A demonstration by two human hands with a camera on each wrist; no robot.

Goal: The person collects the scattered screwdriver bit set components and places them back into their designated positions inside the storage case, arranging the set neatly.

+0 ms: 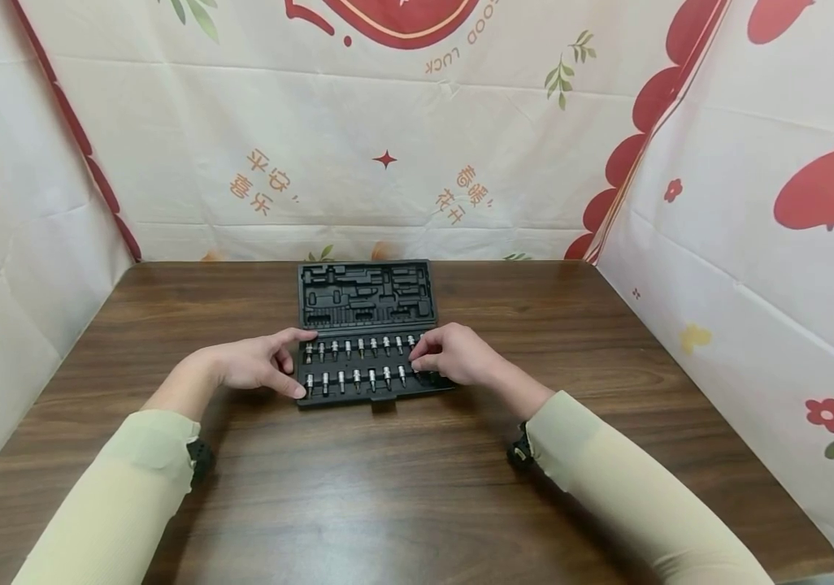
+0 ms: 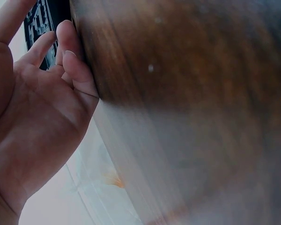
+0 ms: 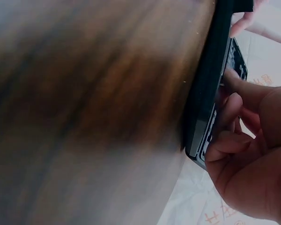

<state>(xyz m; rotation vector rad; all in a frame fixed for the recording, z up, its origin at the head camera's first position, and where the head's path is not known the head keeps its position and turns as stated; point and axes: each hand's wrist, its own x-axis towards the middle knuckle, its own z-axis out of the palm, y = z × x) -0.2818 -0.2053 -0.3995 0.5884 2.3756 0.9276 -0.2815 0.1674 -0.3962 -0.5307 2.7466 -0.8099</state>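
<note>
A black plastic case (image 1: pixel 347 331) lies open on the table, its base holding two rows of silver bit sockets (image 1: pixel 357 379). My left hand (image 1: pixel 252 363) spans the base's left end, index fingertip near the hinge and thumb at the front corner. In the left wrist view, the other fingers of my left hand (image 2: pixel 42 108) bend loosely beside the case. Over the right end of the rows, my right hand (image 1: pixel 457 355) pinches a bit socket with thumb and index finger, the socket mostly hidden by the fingers. The right wrist view shows my right hand (image 3: pixel 253 154) reaching over the case's rim.
The case's lid (image 1: pixel 367 294) leans back behind the base, with moulded hollows inside. A latch (image 1: pixel 384 405) sticks out at the front. Brown wood-grain table (image 1: pixel 358 496) surrounds the case. Printed cloth (image 1: pixel 358 187) hangs behind the table and along both sides.
</note>
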